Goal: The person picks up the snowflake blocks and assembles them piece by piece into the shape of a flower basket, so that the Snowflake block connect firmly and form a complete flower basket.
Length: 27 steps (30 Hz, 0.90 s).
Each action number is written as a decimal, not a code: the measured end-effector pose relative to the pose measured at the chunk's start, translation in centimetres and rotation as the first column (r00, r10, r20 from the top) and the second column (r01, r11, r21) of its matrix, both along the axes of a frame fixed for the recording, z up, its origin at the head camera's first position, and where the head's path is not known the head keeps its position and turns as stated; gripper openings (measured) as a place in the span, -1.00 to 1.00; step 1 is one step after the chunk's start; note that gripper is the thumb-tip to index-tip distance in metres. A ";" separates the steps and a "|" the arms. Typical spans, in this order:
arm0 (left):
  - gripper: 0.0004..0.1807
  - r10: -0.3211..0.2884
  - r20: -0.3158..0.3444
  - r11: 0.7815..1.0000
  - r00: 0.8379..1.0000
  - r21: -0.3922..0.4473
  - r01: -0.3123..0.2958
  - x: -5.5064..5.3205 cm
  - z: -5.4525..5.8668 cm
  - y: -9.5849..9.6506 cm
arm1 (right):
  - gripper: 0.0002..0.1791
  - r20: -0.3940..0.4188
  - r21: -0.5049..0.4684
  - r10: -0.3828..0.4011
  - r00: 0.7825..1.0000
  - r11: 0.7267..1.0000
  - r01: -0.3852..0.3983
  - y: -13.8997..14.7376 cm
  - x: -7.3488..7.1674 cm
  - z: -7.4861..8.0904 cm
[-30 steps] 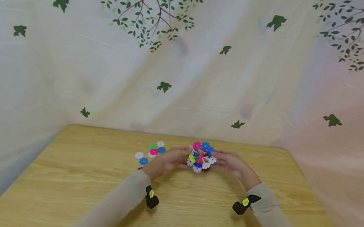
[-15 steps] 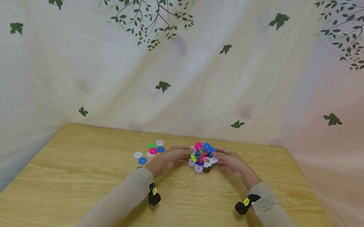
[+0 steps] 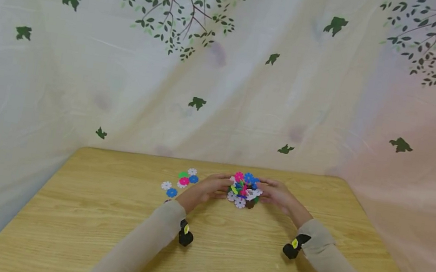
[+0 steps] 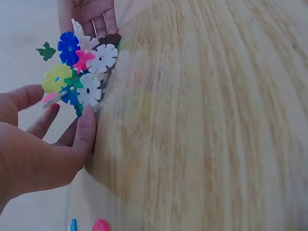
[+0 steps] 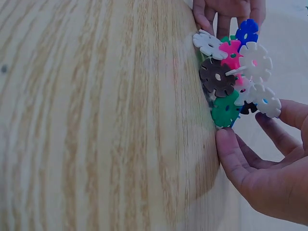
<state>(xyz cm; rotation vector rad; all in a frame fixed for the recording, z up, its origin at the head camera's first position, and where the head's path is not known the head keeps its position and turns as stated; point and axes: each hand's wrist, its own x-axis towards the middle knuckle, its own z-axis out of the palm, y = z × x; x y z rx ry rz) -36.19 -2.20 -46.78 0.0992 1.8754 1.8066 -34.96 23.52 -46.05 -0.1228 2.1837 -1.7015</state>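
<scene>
Our left hand (image 3: 203, 191) and right hand (image 3: 282, 197) hold the snowflake-disc cluster (image 3: 242, 193) from opposite sides, each pinching its rim between thumb and fingers; how hard we press, we cannot tell. In the left wrist view, our left thumb lies against a white disc (image 4: 87, 83), with the fingers by a yellow disc (image 4: 51, 81). In the right wrist view, our right thumb is at the lower edge of a green disc (image 5: 220, 114), below a brown disc (image 5: 210, 81). The cluster sits low at the far part of the wooden table (image 3: 225, 259); whether it rests there or is just lifted, we cannot tell.

The step in hand seems to be steadying or turning the joined piece. The next move calls for even, light support from both sides, since slotted joints could slip under a squeeze.

Left of our left hand lie loose discs (image 3: 172, 192); behind hangs a leaf-printed curtain (image 3: 134, 76).
</scene>
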 end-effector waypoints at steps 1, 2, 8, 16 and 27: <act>-0.40 -0.009 -0.001 1.000 1.000 0.010 0.009 -0.1 -0.1 0.0 | -0.35 -0.007 0.008 0.005 1.000 1.000 -0.005 0.0 0.1 0.0; -0.39 -0.016 -0.001 1.000 1.000 0.021 0.016 -0.1 -0.2 -0.1 | -0.36 -0.012 0.015 0.006 1.000 1.000 -0.006 0.0 0.1 0.0; -0.34 -0.069 -0.003 0.995 0.998 0.077 0.069 0.2 -0.4 -0.4 | -0.38 -0.011 0.034 -0.002 1.000 0.999 0.002 -0.1 0.4 0.0; -0.34 -0.082 -0.012 0.994 0.997 0.075 0.083 0.4 -0.2 -0.5 | -0.39 -0.016 0.022 0.001 1.000 1.000 -0.001 -0.2 0.6 0.1; -0.37 -0.032 -0.044 0.995 0.998 0.096 0.036 1.4 0.8 -1.2 | -0.37 -0.042 0.030 -0.012 0.999 0.999 0.013 0.0 1.1 0.6</act>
